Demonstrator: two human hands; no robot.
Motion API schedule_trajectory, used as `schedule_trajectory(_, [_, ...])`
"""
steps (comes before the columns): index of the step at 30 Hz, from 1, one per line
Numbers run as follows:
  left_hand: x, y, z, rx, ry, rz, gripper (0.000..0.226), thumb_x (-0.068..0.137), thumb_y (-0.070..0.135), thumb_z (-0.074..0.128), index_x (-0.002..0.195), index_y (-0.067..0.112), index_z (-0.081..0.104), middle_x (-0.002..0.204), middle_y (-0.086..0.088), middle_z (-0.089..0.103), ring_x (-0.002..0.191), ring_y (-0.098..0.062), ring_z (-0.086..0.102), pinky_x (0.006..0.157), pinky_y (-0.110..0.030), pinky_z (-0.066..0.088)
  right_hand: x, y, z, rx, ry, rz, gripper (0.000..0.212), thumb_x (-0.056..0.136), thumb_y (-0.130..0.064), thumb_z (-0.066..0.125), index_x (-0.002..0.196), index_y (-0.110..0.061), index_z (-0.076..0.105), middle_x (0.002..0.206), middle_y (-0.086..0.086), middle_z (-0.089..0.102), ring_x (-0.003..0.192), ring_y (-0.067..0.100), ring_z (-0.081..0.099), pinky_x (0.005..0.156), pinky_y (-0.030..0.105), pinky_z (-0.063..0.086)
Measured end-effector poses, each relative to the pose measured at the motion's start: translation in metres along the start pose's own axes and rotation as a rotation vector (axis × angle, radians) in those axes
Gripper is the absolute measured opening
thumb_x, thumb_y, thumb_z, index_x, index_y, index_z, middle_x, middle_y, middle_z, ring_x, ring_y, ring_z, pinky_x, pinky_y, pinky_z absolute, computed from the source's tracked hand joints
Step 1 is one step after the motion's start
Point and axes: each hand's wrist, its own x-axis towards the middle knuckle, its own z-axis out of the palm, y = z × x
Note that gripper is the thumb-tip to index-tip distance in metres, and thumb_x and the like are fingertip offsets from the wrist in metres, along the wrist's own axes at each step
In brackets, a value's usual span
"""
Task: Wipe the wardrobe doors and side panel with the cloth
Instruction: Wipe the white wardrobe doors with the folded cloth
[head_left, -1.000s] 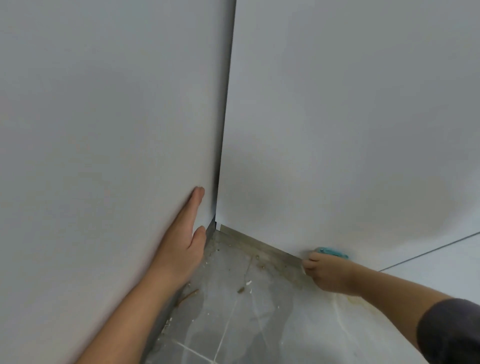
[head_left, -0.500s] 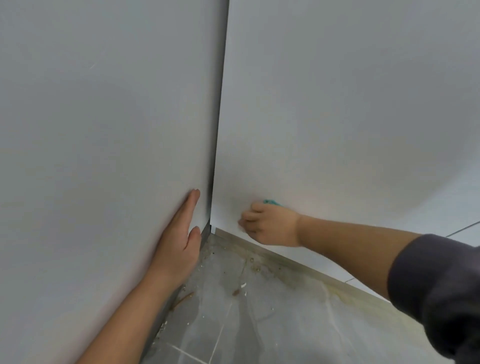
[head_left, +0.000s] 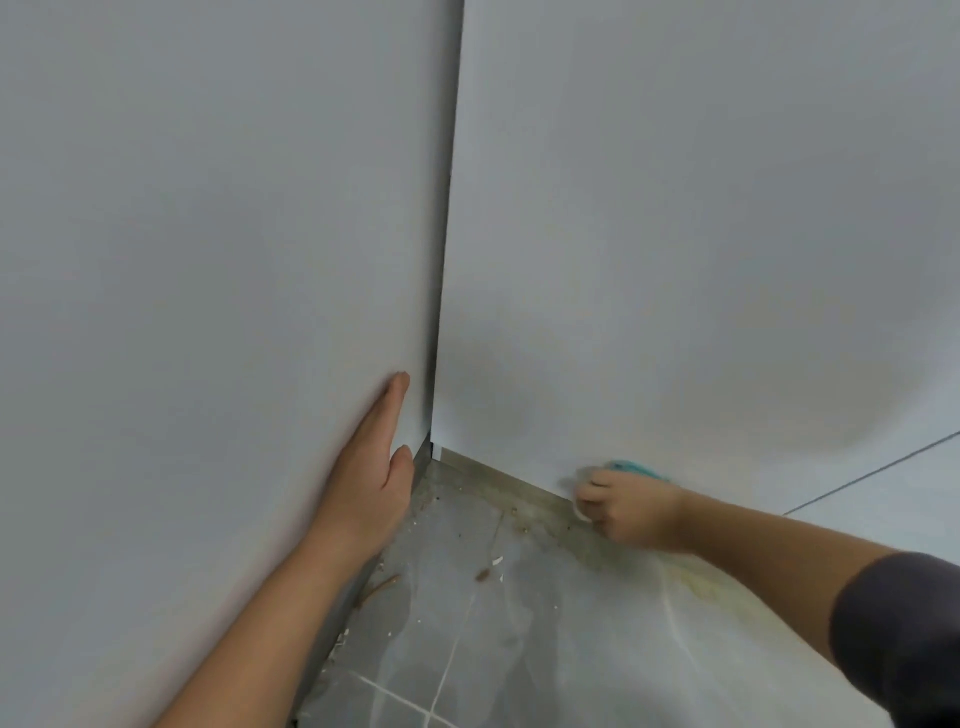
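"Looking low down, where is the cloth (head_left: 636, 467)?"
"It is at the bottom edge of the right white panel (head_left: 675, 260), close to the floor (head_left: 519, 649). Only a blue-green bit peeks out above the right hand (head_left: 631, 512)."
"Is the grip tight?"
"The fingers are curled round the cloth. That hand looks blurry."
"And the left hand (head_left: 374, 483)?"
"It lies flat on the left white panel (head_left: 208, 260), fingers straight, holding nothing. Its fingertips are near the dark gap (head_left: 448, 234) in the corner."
"What is on the floor?"
"Grey tiles with little brown and white bits (head_left: 483, 574)."
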Motion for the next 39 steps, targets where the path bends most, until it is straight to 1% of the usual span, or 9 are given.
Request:
schedule_trajectory(4, [-0.001,-0.005,-0.001,0.046,0.010,0.005,0.066,0.093,-0.001,0.036,0.153,0.021,0.018,0.158,0.013,0.019,0.144,0.004,0.015,0.121,-0.035,0.017,-0.086,-0.002,-0.003,0.011,-0.226,-0.140,0.022,0.043,-0.027,0.085,0.045,-0.025,0.063,0.062,-0.011,0.061,0.076,0.016,0.056,0.081,0.030,0.037])
schedule_trajectory(7, [-0.002,-0.003,0.000,0.074,0.001,0.003,0.066,0.094,-0.008,0.036,0.153,0.019,0.019,0.158,0.013,0.020,0.144,0.002,0.017,0.121,-0.034,0.017,-0.119,0.009,-0.006,0.001,-0.334,-0.217,0.024,0.045,-0.027,0.085,0.045,-0.026,0.061,0.066,-0.010,0.060,0.079,0.017,0.052,0.077,0.029,0.043])
schedule_trajectory(10, [-0.001,0.001,0.001,0.086,-0.004,-0.006,0.066,0.095,-0.008,0.036,0.153,0.018,0.020,0.157,0.013,0.019,0.144,0.000,0.018,0.121,-0.031,0.017,-0.116,0.027,-0.014,-0.031,-0.160,-0.182,0.016,0.062,-0.022,0.080,0.057,-0.024,0.065,0.072,-0.008,0.062,0.084,0.020,0.049,0.081,0.033,0.030])
schedule_trajectory(14, [0.000,0.001,0.000,0.096,-0.027,-0.018,0.065,0.096,-0.006,0.035,0.153,0.020,0.020,0.155,0.018,0.018,0.145,-0.003,0.019,0.121,-0.033,0.017,-0.071,0.063,-0.042,-0.022,0.192,-0.013,0.016,0.087,-0.008,0.055,0.080,-0.017,0.067,0.093,-0.001,0.066,0.096,0.026,0.046,0.081,0.035,0.037])
schedule_trajectory(17, [-0.001,0.004,0.000,0.068,-0.017,-0.039,0.065,0.096,-0.006,0.034,0.153,0.022,0.019,0.156,0.018,0.019,0.145,-0.005,0.020,0.121,-0.032,0.018,-0.018,0.093,-0.071,-0.064,0.287,0.076,0.022,0.091,-0.005,0.045,0.087,-0.017,0.063,0.098,-0.002,0.064,0.091,0.023,0.052,0.074,0.033,0.036])
schedule_trajectory(23, [0.000,0.004,0.000,0.071,0.020,-0.024,0.067,0.095,-0.008,0.034,0.153,0.020,0.019,0.157,0.015,0.020,0.144,0.002,0.017,0.121,-0.034,0.018,0.029,0.124,-0.111,-0.128,0.292,0.184,0.016,0.086,-0.008,0.054,0.085,-0.020,0.064,0.092,-0.007,0.063,0.092,0.021,0.053,0.073,0.031,0.035])
schedule_trajectory(31, [-0.001,0.031,0.003,0.102,0.030,-0.014,0.065,0.096,-0.005,0.035,0.153,0.021,0.018,0.158,0.010,0.023,0.145,-0.004,0.019,0.121,-0.037,0.020,-0.106,0.096,-0.084,-0.092,0.167,-0.040,0.013,0.081,-0.010,0.065,0.071,-0.017,0.060,0.085,-0.003,0.061,0.088,0.024,0.046,0.077,0.034,0.028])
schedule_trajectory(34, [0.000,0.054,0.008,0.135,0.026,0.055,0.065,0.097,-0.003,0.035,0.154,0.023,0.017,0.156,0.013,0.023,0.144,-0.003,0.020,0.120,-0.032,0.019,-0.152,0.095,-0.084,-0.080,0.045,-0.113,0.013,0.071,-0.013,0.071,0.069,-0.018,0.060,0.084,-0.005,0.060,0.089,0.024,0.043,0.079,0.034,0.027])
schedule_trajectory(39, [0.009,0.085,0.007,0.184,0.077,0.136,0.062,0.099,0.000,0.036,0.153,0.023,0.017,0.151,0.020,0.020,0.136,0.007,0.016,0.104,0.001,0.009,-0.152,0.102,-0.092,-0.113,-0.003,-0.146,0.017,0.066,-0.013,0.074,0.063,-0.020,0.059,0.073,-0.009,0.058,0.084,0.022,0.044,0.077,0.034,0.027])
